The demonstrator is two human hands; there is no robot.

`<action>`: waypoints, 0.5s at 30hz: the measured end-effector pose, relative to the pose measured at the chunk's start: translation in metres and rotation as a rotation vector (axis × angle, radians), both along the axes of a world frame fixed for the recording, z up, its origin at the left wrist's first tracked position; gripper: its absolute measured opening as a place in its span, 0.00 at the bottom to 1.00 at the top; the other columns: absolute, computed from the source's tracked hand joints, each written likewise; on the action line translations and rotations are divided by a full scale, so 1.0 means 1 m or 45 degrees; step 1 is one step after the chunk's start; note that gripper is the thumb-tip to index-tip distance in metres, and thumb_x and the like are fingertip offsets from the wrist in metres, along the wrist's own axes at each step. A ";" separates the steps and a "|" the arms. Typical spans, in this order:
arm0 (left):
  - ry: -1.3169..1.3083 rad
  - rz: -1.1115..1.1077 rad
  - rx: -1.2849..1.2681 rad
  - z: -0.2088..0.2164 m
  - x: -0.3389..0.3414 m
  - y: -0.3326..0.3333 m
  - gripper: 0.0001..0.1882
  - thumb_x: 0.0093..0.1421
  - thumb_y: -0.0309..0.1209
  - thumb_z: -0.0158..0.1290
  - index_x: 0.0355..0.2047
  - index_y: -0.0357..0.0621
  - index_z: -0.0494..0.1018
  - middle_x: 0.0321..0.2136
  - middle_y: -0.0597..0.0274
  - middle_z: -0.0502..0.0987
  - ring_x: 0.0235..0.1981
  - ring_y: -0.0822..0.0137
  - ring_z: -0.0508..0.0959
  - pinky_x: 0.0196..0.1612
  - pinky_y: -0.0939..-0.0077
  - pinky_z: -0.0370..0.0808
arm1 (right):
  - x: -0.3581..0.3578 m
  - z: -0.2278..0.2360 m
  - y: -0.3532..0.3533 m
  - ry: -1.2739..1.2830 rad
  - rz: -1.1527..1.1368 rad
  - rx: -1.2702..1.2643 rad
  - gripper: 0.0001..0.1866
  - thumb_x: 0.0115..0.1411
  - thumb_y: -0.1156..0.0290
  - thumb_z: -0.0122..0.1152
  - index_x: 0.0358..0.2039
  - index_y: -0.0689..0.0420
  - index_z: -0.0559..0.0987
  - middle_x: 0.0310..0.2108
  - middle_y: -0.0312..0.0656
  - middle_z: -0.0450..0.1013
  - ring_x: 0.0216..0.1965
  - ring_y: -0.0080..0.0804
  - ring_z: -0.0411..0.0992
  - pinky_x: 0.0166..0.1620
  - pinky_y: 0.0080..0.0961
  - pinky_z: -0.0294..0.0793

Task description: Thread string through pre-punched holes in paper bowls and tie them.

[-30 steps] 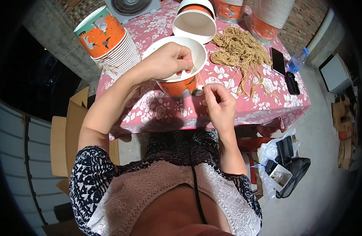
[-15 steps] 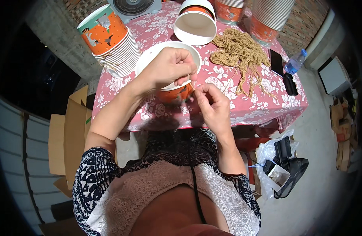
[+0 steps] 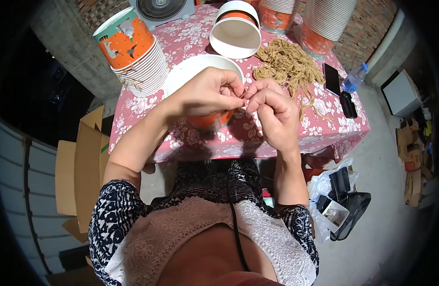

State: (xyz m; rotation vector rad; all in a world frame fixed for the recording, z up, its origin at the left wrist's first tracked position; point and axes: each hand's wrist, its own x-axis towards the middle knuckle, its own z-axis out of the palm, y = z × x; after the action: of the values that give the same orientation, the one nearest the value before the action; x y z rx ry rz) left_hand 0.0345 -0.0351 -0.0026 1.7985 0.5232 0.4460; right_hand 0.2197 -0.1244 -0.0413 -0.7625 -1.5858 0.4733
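Note:
My left hand (image 3: 211, 91) and my right hand (image 3: 278, 113) meet fingertip to fingertip at the front right rim of a paper bucket (image 3: 211, 121). This bucket stands upright, white inside and orange outside, partly covered by my left hand. Both hands are pinched closed on a thin tan string (image 3: 246, 95), most of it hidden by the fingers. Beyond my right hand, a loose heap of tan strings (image 3: 290, 64) spreads over the table, with loose ends trailing toward me.
A tall stack of nested buckets (image 3: 124, 45) stands at left, strings on its side. Another bucket (image 3: 236, 38) lies tipped at the back; more stacks (image 3: 319, 33) stand behind. A phone (image 3: 331, 78), bottle (image 3: 355, 77) and black case (image 3: 348, 105) line the right edge of the flowered tablecloth (image 3: 181, 138).
My right hand has risen and turned, its fingers now curled up against those of my left hand. The string stretch visible between them earlier is now mostly hidden.

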 end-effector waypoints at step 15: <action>-0.063 -0.011 -0.156 -0.002 -0.001 0.009 0.06 0.60 0.25 0.57 0.33 0.33 0.76 0.23 0.66 0.76 0.22 0.79 0.72 0.27 0.85 0.69 | -0.007 -0.003 0.007 -0.320 -0.379 0.217 0.12 0.52 0.84 0.58 0.38 0.65 0.78 0.38 0.51 0.72 0.35 0.44 0.74 0.37 0.33 0.74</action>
State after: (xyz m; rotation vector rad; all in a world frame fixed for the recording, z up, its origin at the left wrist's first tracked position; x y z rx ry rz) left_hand 0.0333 -0.0263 -0.0049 1.6680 0.4979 0.4424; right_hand 0.2127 -0.1170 -0.0441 -0.9349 -1.6825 0.0253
